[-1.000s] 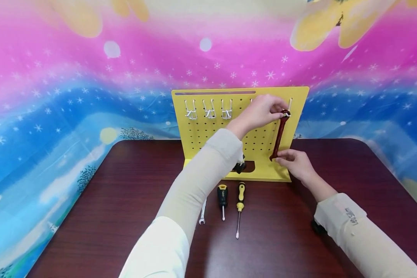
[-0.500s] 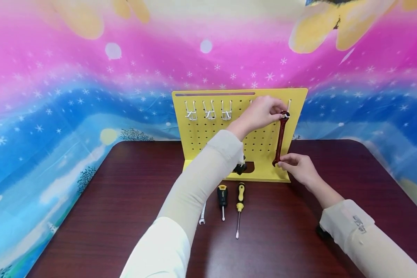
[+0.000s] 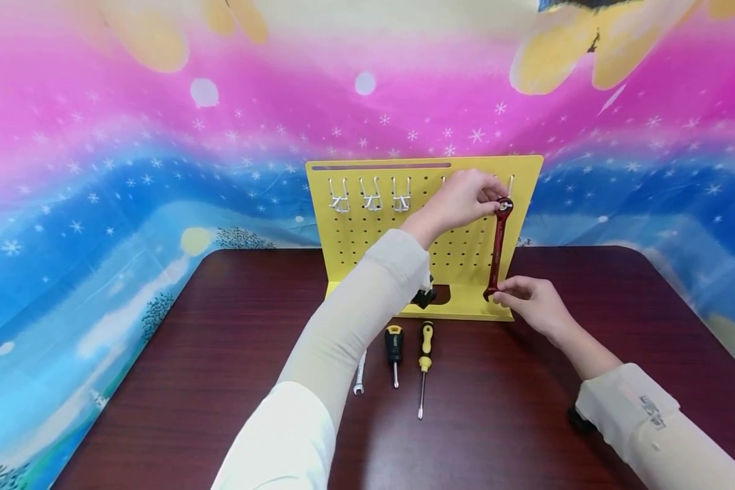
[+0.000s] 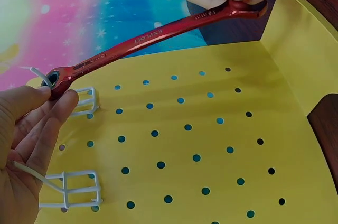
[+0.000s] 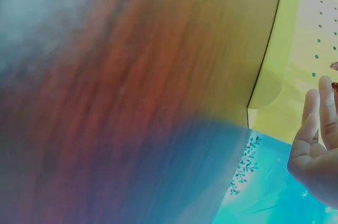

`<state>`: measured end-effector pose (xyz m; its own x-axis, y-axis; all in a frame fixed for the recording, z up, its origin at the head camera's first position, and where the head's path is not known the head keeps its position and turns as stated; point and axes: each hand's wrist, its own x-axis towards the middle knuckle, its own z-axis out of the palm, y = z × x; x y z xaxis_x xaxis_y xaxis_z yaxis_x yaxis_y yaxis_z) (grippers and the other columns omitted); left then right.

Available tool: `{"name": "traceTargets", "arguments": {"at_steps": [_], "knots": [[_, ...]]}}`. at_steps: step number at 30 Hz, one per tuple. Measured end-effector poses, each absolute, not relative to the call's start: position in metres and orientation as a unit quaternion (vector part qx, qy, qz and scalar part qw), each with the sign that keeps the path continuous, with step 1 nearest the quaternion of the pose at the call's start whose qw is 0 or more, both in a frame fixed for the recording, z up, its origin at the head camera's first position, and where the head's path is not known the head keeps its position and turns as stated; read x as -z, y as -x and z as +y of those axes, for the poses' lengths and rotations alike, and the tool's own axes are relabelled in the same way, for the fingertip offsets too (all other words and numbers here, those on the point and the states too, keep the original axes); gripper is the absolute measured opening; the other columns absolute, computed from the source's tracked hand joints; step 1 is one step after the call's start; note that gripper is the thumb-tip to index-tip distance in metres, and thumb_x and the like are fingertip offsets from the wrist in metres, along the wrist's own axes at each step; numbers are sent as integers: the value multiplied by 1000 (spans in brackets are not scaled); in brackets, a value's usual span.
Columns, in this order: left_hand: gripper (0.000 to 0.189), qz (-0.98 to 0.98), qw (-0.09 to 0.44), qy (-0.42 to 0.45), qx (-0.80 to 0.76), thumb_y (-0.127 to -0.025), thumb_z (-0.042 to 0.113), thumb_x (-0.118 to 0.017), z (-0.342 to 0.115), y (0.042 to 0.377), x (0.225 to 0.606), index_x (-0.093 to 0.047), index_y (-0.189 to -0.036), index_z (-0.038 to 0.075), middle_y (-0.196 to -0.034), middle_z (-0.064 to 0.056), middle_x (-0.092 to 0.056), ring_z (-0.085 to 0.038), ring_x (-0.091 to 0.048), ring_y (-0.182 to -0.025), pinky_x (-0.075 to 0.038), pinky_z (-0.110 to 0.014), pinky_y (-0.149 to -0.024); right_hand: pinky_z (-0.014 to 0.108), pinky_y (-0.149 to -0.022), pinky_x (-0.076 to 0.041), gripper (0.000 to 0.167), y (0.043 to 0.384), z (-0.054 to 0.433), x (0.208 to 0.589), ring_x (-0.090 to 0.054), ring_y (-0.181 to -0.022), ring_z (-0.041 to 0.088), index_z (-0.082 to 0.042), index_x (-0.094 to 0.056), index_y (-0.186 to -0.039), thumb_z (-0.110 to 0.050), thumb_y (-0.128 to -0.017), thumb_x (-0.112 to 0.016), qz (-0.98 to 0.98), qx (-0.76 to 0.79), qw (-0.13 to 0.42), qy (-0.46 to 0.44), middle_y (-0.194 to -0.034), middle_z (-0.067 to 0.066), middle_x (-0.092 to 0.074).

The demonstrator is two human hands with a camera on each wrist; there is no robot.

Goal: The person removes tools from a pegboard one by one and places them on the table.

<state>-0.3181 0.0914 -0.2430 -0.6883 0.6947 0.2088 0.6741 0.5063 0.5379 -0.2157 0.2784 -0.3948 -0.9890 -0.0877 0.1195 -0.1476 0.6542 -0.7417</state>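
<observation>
A red combination wrench hangs nearly upright before the right side of a yellow pegboard. My left hand pinches its upper ring end between thumb and fingers. In the left wrist view, the tip of a white hook pokes through the wrench's ring. Down at the open end, my right hand grips the wrench with thumb and fingertips. The right wrist view catches only part of the right hand at its edge, with a sliver of red beside it.
Several white double hooks line the upper pegboard. On the dark table before it lie a short black-yellow screwdriver, a longer yellow-black screwdriver and a silver wrench, partly behind the left sleeve.
The wrench's lower end has swung slightly right and down with my right hand, so it stands more upright. Its ring has turned to face the head view more. My left hand stays nearly in place.
</observation>
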Motion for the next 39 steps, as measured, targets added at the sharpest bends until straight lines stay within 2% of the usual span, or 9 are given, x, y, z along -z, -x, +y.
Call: {"name": "traceTargets", "arguments": {"at_steps": [4, 12, 33, 39], "knots": [[28, 867, 18, -394, -305, -98, 14, -63, 91, 317, 242, -68, -125, 9, -114, -2, -73, -8, -67, -102, -50, -10, -87, 20, -66, -50, 28, 210, 281, 392, -62, -77, -1, 2, -70, -109, -22, -94, -69, -907, -412, 43, -72, -94, 15, -75], [30, 868, 16, -401, -293, -98, 14, -62, 91, 313, 241, -66, -127, 9, -120, -3, -72, -8, -67, -105, -51, -10, -87, 22, -63, -49, 23, 201, 283, 389, -66, -77, 15, 0, -71, -105, -20, -94, -70, -909, -405, 44, -84, -93, 17, -75], [30, 860, 24, -417, -295, -99, 14, -61, 88, 303, 230, -66, -128, 10, -124, -1, -70, -9, -68, -105, -52, -11, -86, 21, -65, -48, 23, 191, 282, 380, -65, -79, 6, -2, -71, -106, -21, -94, -69, -907, -407, 40, -100, -95, 14, -76], [30, 858, 19, -427, -284, -99, 13, -61, 87, 301, 228, -66, -128, 9, -125, -2, -70, -9, -68, -105, -51, -11, -87, 21, -66, -49, 19, 189, 280, 378, -66, -80, 9, -3, -72, -104, -19, -94, -70, -904, -413, 37, -104, -92, 12, -76]]}}
